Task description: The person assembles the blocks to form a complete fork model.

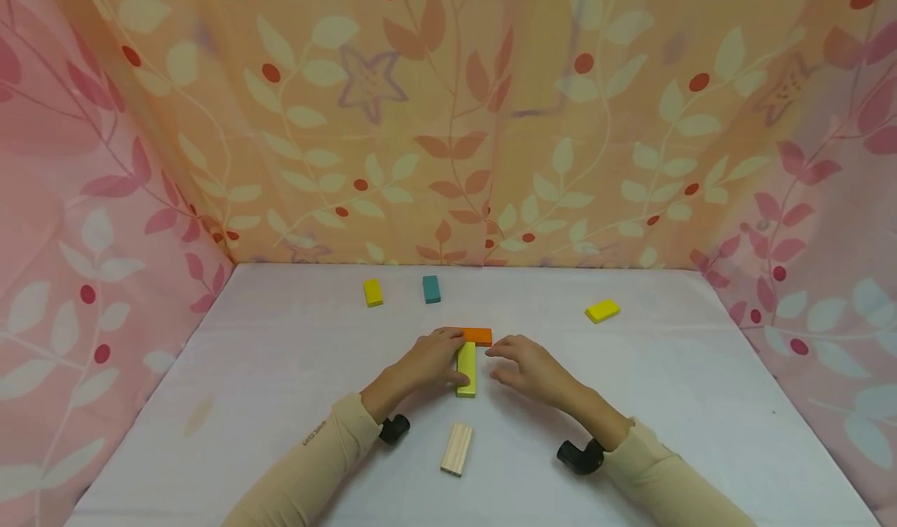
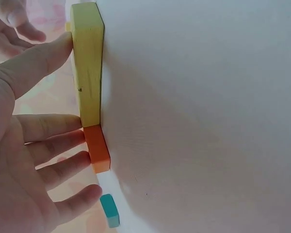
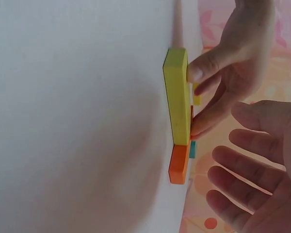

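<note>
A yellow-green block [image 1: 466,371] lies lengthwise on the white table. Its far end meets an orange block [image 1: 480,336] set crosswise, so the two form a T. My left hand [image 1: 436,360] rests on them from the left, thumb and fingers spread. In the left wrist view its thumb [image 2: 43,58] touches the yellow-green block near one end, while its fingertips reach the seam and the orange block. To the right of both blocks, my right hand [image 1: 529,369] hovers with relaxed fingers and holds nothing; the right wrist view shows a gap between its fingers [image 3: 242,170] and the blocks.
Nearer me lies a plain wood block [image 1: 457,449]. Toward the back are a yellow block [image 1: 373,293], a teal block [image 1: 430,289] and, farther right, another yellow block [image 1: 603,310]. Patterned curtains [image 1: 448,122] stand along the table's back and sides.
</note>
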